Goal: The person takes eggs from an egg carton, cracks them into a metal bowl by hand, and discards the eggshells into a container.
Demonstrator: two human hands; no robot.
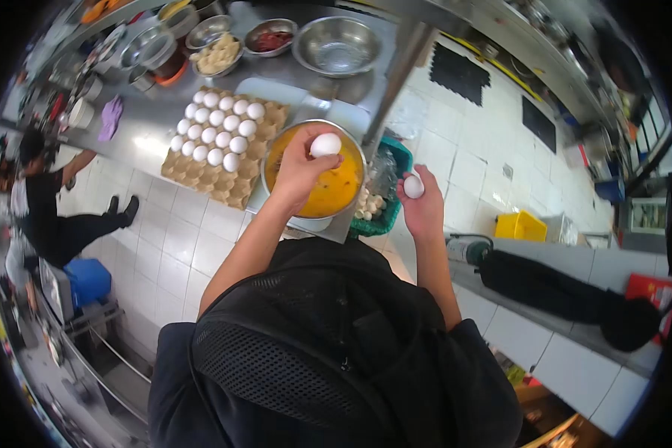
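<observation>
My left hand (299, 175) is closed around a white egg (325, 145), held above a metal bowl (267, 196) of beaten yellow egg (328, 196). Off to the right, my right hand (425, 213) grips a second white egg (414, 187) near its fingertips. Left of the bowl lies a cardboard egg tray (239, 193) with several rows of white eggs (222, 140) and some bare cups along its near side. Below and between my hands, a green bin (387, 221) holds eggshells (367, 205) and a clear plastic bag (381, 173).
A wide steel bowl (337, 46) stands at the counter's back, beside bowls of red food (271, 40) and pale yellow food (216, 56). A purple cloth (110, 118) lies leftward. Another person (48, 198) stands at far left. A yellow container (520, 226) is at right.
</observation>
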